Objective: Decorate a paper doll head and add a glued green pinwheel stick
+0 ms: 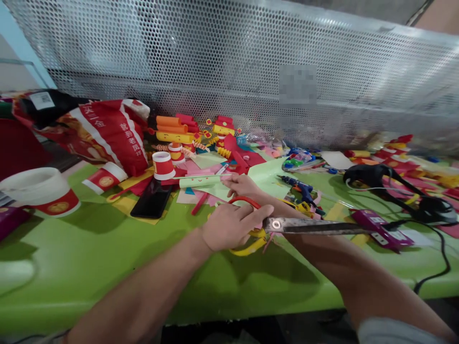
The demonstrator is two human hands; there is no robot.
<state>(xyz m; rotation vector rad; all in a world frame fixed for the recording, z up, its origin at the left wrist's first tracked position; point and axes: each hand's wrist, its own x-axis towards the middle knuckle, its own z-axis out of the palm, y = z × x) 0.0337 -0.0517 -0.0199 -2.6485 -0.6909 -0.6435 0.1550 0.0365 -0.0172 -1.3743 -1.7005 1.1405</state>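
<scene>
My left hand [231,227] is wrapped round the handles of large scissors [315,226]. Red and yellow loops show about the fingers, and the closed metal blades point right, over my right forearm. Just beyond, my right hand [245,187] reaches across with thumb and fingers pinched at the right end of a pale green paper strip [202,180] with a small face drawn on it. Part of that grip is hidden. A larger light green sheet [268,172] lies behind my right hand. Coloured paper scraps and a red marker [199,204] lie to the left of the hands.
Left of the hands are a black phone [151,198], red and white paper cups [164,166], a tape roll [39,191] and a red bag [107,134]. Rightward lie a blue glue gun [299,186], a purple power strip [382,230] and black cable. Perforated metal [215,57] stands behind.
</scene>
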